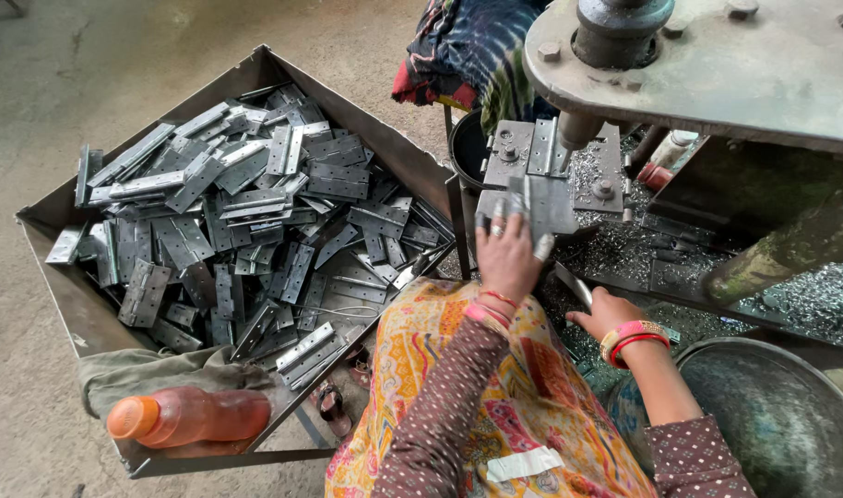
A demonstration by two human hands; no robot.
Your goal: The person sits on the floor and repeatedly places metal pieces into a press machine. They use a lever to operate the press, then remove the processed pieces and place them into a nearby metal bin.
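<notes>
My left hand reaches forward onto the grey steel jig plate of a press machine, its fingers closed on a metal hinge lying there. A second hinge stands on the plate under the press ram. My right hand rests lower, at the edge of the machine bed among metal shavings, fingers curled; what it grips is hidden. Both wrists wear red and pink bangles.
A large metal tray at the left holds a heap of grey hinges, a cloth and an orange plastic bottle. A round metal bowl sits at the lower right. The heavy machine head overhangs the top right.
</notes>
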